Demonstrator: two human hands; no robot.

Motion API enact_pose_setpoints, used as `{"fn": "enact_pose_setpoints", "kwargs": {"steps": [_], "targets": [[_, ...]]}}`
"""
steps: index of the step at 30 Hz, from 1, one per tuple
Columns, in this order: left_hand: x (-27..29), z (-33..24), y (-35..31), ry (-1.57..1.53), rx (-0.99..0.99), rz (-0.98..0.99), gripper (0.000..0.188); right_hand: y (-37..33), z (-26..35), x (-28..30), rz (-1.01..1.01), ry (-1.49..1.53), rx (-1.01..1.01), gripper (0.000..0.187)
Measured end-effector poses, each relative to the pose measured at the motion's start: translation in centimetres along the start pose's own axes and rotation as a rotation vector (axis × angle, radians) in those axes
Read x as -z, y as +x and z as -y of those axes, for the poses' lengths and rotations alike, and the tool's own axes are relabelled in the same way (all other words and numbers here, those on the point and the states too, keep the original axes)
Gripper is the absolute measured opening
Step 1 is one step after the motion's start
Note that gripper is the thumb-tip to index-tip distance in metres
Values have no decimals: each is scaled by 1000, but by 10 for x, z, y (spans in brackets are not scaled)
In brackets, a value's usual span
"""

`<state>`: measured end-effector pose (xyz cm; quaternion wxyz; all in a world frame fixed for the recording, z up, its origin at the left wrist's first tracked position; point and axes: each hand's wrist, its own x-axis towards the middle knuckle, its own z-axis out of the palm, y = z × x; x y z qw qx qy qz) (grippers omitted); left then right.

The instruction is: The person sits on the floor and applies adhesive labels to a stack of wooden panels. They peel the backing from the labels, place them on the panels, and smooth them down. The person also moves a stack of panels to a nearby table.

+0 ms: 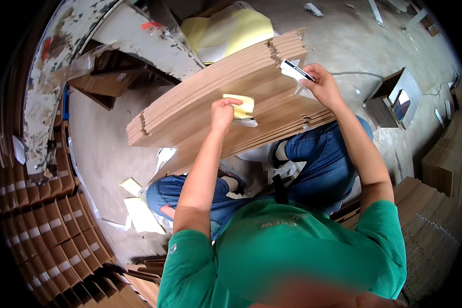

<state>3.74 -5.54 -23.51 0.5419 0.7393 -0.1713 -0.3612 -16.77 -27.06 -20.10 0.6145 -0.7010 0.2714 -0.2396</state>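
Observation:
A stack of wood-grain boards (pixel 190 123) with notched ends lies across the floor in front of me, between my knees and beyond them. Over its middle, my left hand (pixel 222 114) pinches a yellow paper piece (pixel 245 104). A greyish, crumpled bit (pixel 249 122) hangs just below that paper; what it is I cannot make out. At the stack's right end my right hand (pixel 323 86) is closed on a white label strip (pixel 295 71) with a black band. A clear, filmy scrap (pixel 306 92) shows beneath the strip.
Yellow sheeting (pixel 231 33) lies beyond the boards, and yellow paper scraps (pixel 141 213) lie at the left. A worn, paint-chipped bench (pixel 138 43) stands at far left. On the right sits a small open box (pixel 393 100) with a cable. Board stacks (pixel 431 220) fill the lower right.

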Motion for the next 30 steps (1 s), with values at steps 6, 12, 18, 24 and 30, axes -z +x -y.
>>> {"fn": "enact_pose_setpoints", "kwargs": {"steps": [6, 12, 18, 24, 30], "targets": [[-48, -31, 19, 679, -103, 30, 21, 30, -29, 3, 117, -614, 14, 34], [-97, -16, 47, 922, -299, 105, 33, 47, -52, 2, 186, -638, 11, 30], [-114, -4, 69, 664, -56, 146, 40, 55, -70, 5, 155, -558, 43, 23], [-131, -4, 70, 677, -60, -101, 40, 56, -79, 0, 32, -567, 35, 14], [-138, -6, 79, 669, 18, -111, 44, 62, -87, -8, -75, -670, 31, 16]]}}
